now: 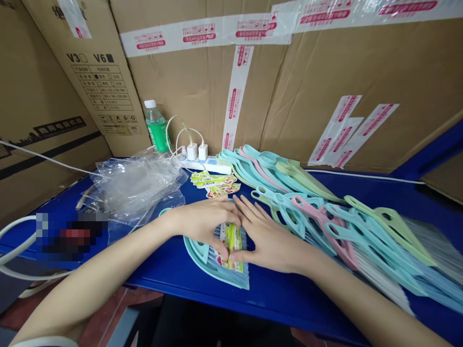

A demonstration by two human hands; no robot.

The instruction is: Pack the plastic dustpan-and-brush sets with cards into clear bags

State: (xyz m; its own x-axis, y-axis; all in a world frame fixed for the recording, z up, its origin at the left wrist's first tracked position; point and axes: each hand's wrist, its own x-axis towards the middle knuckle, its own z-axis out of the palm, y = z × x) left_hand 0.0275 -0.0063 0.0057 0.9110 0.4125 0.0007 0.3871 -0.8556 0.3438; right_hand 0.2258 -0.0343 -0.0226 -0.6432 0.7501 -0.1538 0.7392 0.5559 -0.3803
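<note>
Hand broom under both hands on a blue table

Hand broom (pixel 201 258), pale teal plastic with bluish bristles, lies flat on the blue table (pixel 217 301), a printed yellow-green label card (pixel 231 246) on top of it. The left hand (pixel 200 225) arches over the card's upper end, fingers curled down. The right hand (pixel 271 238) has its fingers spread and its thumb at the card's lower edge. Both touch the card, but whether either hand is gripping it I cannot tell.

Just right of the hand broom, pastel teal, pink and green hand brooms (pixel 325 226) lie overlapped in a long pile. Beyond it sit loose label strips (pixel 215 183), then a white power strip (pixel 206 165) with two white chargers (pixel 197 152) plugged in. Left of those strips, a crumpled clear plastic bag (pixel 137 188) lies on the table, and a green-labelled drink bottle (pixel 155 126) stands behind the bag. Further left, a patch is blurred out. Behind everything, cardboard cartons (pixel 202 91) form a wall, sealed with white-and-red printed tape (pixel 206 34)
</note>
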